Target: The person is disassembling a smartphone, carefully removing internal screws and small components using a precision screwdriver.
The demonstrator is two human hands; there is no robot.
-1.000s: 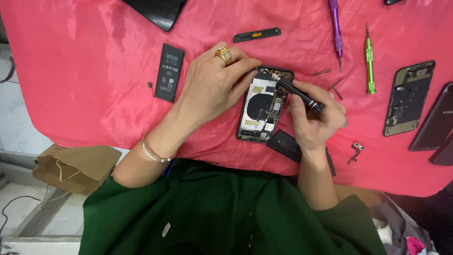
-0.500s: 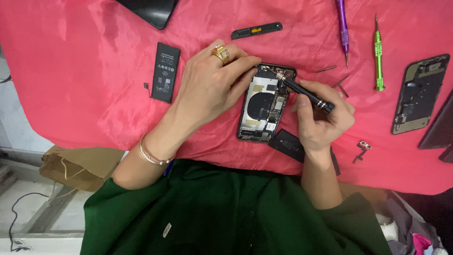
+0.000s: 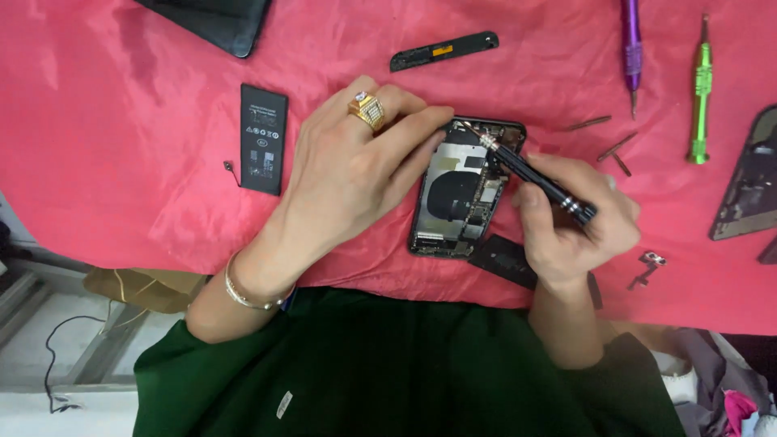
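1 opened phone (image 3: 463,194), 1 black screwdriver (image 3: 530,174)

Only one view is given, taken from a camera worn on the head. The scene is looked down on steeply, from close above, over the green-clad chest toward the red-covered table (image 3: 121,162). Both hands are framed near the centre, with the floor seen at lower left.
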